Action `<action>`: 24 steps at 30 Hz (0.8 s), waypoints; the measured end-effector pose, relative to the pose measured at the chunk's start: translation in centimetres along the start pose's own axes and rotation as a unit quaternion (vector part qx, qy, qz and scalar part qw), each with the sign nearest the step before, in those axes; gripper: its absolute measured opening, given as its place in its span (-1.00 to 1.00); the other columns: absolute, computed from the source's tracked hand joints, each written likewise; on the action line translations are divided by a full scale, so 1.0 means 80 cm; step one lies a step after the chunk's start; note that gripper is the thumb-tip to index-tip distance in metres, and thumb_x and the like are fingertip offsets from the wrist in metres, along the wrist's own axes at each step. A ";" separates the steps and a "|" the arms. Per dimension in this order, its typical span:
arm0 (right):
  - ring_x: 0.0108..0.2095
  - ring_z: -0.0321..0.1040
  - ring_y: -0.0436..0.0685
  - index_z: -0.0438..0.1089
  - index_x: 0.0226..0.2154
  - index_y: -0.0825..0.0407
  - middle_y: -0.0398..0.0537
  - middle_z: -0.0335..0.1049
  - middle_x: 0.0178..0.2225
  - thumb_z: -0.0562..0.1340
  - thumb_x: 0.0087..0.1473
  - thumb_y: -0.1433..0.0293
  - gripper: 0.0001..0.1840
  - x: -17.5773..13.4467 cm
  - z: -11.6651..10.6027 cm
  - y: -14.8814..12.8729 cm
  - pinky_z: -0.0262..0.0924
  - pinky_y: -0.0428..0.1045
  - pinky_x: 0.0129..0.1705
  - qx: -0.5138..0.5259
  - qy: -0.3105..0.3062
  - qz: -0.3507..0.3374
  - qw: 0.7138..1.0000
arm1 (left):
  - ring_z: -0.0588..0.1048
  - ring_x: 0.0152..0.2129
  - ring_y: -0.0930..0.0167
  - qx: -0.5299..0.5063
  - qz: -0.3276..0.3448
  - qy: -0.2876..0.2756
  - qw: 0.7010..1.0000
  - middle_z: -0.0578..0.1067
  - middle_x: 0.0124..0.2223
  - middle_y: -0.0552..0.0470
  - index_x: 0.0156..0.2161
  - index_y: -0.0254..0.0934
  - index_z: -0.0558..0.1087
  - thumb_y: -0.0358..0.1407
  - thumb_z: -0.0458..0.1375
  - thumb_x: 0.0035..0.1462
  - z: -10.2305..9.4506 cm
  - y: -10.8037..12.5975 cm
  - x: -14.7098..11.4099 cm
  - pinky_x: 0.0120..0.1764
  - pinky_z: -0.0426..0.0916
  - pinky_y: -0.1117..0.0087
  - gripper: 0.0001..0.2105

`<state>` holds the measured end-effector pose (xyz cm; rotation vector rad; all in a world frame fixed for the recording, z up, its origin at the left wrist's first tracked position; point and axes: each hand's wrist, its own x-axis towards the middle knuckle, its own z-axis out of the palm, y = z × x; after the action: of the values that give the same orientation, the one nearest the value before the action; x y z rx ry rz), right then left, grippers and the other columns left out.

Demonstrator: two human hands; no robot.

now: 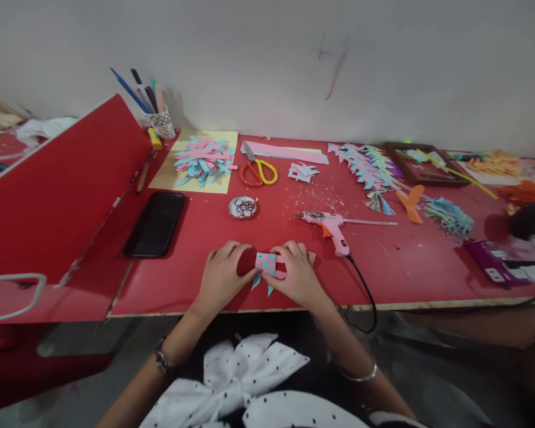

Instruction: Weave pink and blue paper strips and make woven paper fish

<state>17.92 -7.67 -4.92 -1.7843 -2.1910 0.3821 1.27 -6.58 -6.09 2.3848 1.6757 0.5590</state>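
Observation:
A small woven paper fish (266, 262) in pink and blue strips sits between my two hands, close to the table's front edge. My left hand (226, 270) pinches its left side with thumb and fingers. On the other side, my right hand (298, 270) grips it where pink strip ends stick out. Two blue strip ends point down below the woven part. Beyond my right hand lies a pink glue gun (332, 224) with a clear glue stick in its back. A small round lid (243, 207) with dark swirls rests ahead of my hands.
Behind are a pile of paper strips (203, 159), scissors (258, 169), several finished paper pieces (302, 172) and a pink paper sheet (285, 152). A phone (156, 224) and a raised red panel (66, 196) stand left. A purple power strip (494, 263) and cord are right.

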 end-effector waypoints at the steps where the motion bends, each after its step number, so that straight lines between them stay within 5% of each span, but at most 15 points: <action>1: -0.21 0.13 0.21 0.32 -0.31 0.01 -0.03 0.26 -0.30 0.20 -0.13 0.20 -0.70 0.001 -0.001 -0.001 -0.03 0.09 -0.23 0.005 -0.002 0.008 1.000 | 0.43 -0.27 0.31 -0.002 0.001 -0.002 1.000 0.45 -0.21 -0.06 -0.16 -0.27 0.35 -0.20 0.15 -0.04 0.000 0.000 0.000 -0.23 0.27 0.30 -0.69; 7: -0.24 0.20 0.12 0.32 -0.46 0.01 -0.11 0.32 -0.35 0.16 -0.04 0.39 -0.95 0.008 -0.009 -0.002 -0.08 0.06 -0.21 0.093 -0.031 0.015 0.995 | 0.41 -0.23 0.30 -0.041 -0.011 -0.009 0.999 0.44 -0.20 -0.06 -0.16 -0.27 0.36 -0.22 0.13 -0.02 0.000 -0.003 -0.001 -0.20 0.25 0.28 -0.72; 15: -0.44 0.27 0.00 0.29 -0.48 0.04 -0.19 0.34 -0.51 0.13 -0.06 0.36 -0.91 0.018 -0.011 -0.004 0.07 -0.06 -0.28 0.322 -0.024 0.039 0.946 | 0.42 -0.48 0.43 -0.267 -0.036 -0.062 0.961 0.50 -0.45 0.06 -0.44 -0.26 0.44 -0.19 0.04 0.00 -0.009 -0.002 0.005 -0.28 0.23 0.38 -0.79; 24: -0.51 0.24 -0.02 0.29 -0.52 0.04 -0.17 0.34 -0.55 0.10 -0.06 0.36 -0.88 0.030 -0.020 -0.009 0.11 -0.12 -0.43 0.326 0.011 0.017 0.945 | 0.42 -0.49 0.44 -0.389 -0.122 -0.065 0.911 0.52 -0.45 0.06 -0.48 -0.29 0.43 -0.16 0.01 -0.07 -0.020 -0.006 0.006 -0.37 0.27 0.48 -0.76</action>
<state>17.45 -5.40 -3.02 -1.4354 -1.7225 0.9578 0.37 -6.03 -4.71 1.5793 1.3135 0.8100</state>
